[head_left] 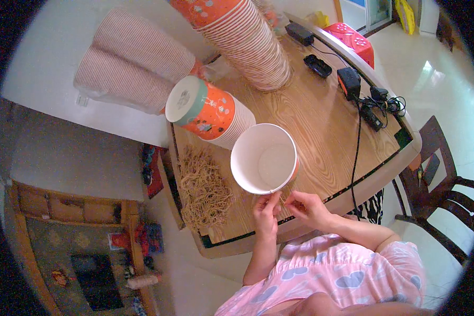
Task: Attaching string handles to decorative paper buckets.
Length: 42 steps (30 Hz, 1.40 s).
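A large paper tub (263, 158), white inside, stands open side up near the table's front edge. My left hand (267, 215) is closed, its fingertips pinching the near side of the tub's rim. Just to the right, my right hand (308, 209) is closed too, thumb and forefinger pressed together close to the tub's side. Whatever it pinches is too small to make out. To the left of the tub lies a loose heap of brown twine (205, 192). Behind the tub is a stack of upside-down orange and green paper tubs (213, 113).
A tall stack of paper tubs (247, 47) rises at the back, with plastic-wrapped stacks (137, 60) to its left. Black adapters and cables (374, 102) lie along the table's right side. A red stool (351, 42) and a dark wooden chair (437, 174) stand beyond.
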Motion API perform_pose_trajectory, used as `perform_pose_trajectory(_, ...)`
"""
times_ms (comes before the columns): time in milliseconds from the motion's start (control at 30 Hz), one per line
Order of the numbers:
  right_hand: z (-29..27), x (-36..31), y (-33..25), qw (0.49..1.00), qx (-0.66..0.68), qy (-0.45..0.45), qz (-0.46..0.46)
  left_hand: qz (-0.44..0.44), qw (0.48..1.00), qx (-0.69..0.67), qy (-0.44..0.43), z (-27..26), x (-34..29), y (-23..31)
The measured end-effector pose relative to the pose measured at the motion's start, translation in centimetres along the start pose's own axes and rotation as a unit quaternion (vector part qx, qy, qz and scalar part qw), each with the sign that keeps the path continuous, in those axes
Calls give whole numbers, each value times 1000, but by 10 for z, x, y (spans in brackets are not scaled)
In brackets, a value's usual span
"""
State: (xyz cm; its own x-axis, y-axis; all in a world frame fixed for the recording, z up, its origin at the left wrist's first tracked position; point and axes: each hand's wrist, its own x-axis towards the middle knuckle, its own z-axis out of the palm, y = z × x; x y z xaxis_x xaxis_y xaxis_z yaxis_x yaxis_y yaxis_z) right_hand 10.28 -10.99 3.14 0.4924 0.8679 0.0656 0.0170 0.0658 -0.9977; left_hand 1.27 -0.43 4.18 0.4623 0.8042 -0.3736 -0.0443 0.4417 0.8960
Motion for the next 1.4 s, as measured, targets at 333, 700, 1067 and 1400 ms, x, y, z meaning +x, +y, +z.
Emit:
perform_pose_trajectory(333,-1,-12,-5,999,-12,-37,-21,54,997,-40,-25,-10,11,6)
perform_pose_trajectory(700,0,-6,0,1000,0,-15,3,40,998,-17,-49,-11,17,12)
perform_pose_trajectory(1067,6,-11,4,999,21,-22,15,69,997,24,-19,-5,12,9)
perform_pose_trajectory(1400,0,-3,14,1000,1,-11,20,397,861,310,65,0,0,25)
